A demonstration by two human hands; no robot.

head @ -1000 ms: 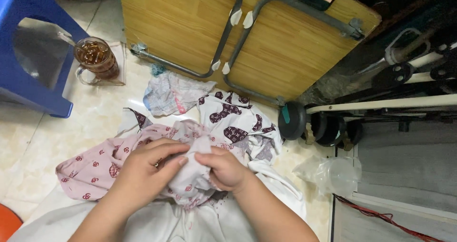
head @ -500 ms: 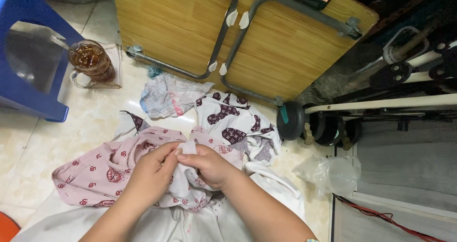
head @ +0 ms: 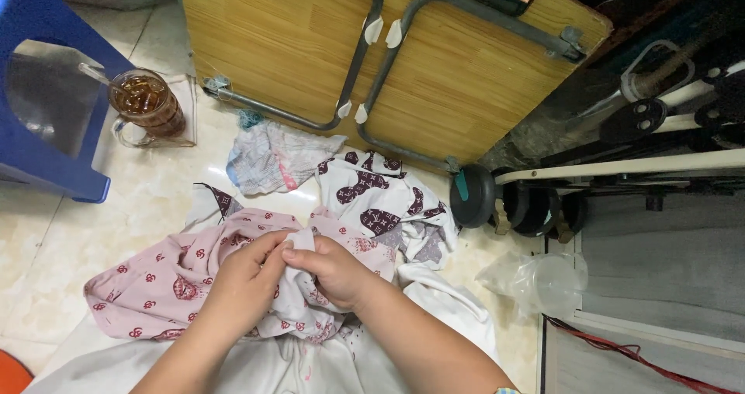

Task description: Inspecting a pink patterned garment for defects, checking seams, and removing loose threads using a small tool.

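Observation:
A pink patterned garment (head: 155,281) lies crumpled on the tiled floor. My left hand (head: 247,279) and my right hand (head: 332,268) both pinch a bunched fold of it, fingertips meeting at the middle. Beneath it lies white cloth (head: 434,301). Behind it sits a white garment with dark maroon shapes (head: 384,200), and further back a small pale patterned cloth (head: 272,157).
A glass mug of brown drink with a straw (head: 147,103) stands beside a blue plastic stool (head: 46,115) at left. A folded wooden table with metal legs (head: 434,60) leans at the back. Black wheels (head: 512,200) and a clear plastic cup (head: 543,281) lie at right.
My hands have drawn closer together on the pink garment, gathering the fold tighter. The view has shifted slightly.

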